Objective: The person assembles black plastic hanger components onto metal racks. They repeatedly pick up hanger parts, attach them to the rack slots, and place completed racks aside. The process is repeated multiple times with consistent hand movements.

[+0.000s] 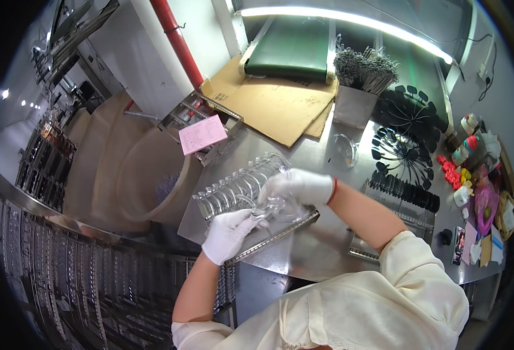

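Both gloved hands, left hand [227,232] and right hand [299,186], grip a clear plastic piece [271,205] (above the rack [233,189]).

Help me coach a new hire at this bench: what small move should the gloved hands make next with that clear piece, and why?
Probably seat the clear piece into the rack. Both gloved hands, the left hand and the right hand, meet on it directly over the rack of similar clear curved parts standing in a row on the steel table. Which slot is free I cannot tell.

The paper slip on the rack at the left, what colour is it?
Pink. The slip shows plainly in the head view, lying on a metal rack beyond the gloved hands.
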`<action>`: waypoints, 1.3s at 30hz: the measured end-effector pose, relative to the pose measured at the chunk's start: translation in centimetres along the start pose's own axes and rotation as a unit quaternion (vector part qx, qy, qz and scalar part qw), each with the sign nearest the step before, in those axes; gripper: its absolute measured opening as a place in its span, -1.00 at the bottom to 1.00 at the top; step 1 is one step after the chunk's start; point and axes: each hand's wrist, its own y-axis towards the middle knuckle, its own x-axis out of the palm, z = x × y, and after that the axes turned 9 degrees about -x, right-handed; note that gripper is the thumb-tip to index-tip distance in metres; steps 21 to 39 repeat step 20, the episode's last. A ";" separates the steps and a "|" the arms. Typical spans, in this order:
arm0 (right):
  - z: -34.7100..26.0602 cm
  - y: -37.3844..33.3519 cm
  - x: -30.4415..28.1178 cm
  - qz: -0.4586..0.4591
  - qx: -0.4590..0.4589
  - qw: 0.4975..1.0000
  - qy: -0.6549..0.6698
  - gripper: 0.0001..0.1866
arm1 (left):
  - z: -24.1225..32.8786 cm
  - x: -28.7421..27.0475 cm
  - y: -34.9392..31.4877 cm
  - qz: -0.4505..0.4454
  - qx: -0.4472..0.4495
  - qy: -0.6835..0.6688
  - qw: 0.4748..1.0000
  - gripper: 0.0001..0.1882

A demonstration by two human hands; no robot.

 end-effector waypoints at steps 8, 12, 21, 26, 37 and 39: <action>1.9 -1.8 6.5 0.077 -0.012 0.985 -0.156 -0.68 | -2.2 -13.3 -1.1 0.394 0.035 -0.374 0.839 -0.43; 5.1 0.1 11.6 -0.062 0.087 0.970 -0.217 -0.54 | -4.0 -11.7 -4.0 0.362 -0.057 -0.281 0.887 -0.34; 8.5 4.8 16.2 -0.125 0.052 0.863 -0.486 -0.44 | -14.1 -6.1 -9.9 0.318 -0.210 -0.171 0.909 -0.38; 8.5 4.8 16.2 -0.125 0.052 0.863 -0.486 -0.44 | -14.1 -6.1 -9.9 0.318 -0.210 -0.171 0.909 -0.38; 8.5 4.8 16.2 -0.125 0.052 0.863 -0.486 -0.44 | -14.1 -6.1 -9.9 0.318 -0.210 -0.171 0.909 -0.38; 8.5 4.8 16.2 -0.125 0.052 0.863 -0.486 -0.44 | -14.1 -6.1 -9.9 0.318 -0.210 -0.171 0.909 -0.38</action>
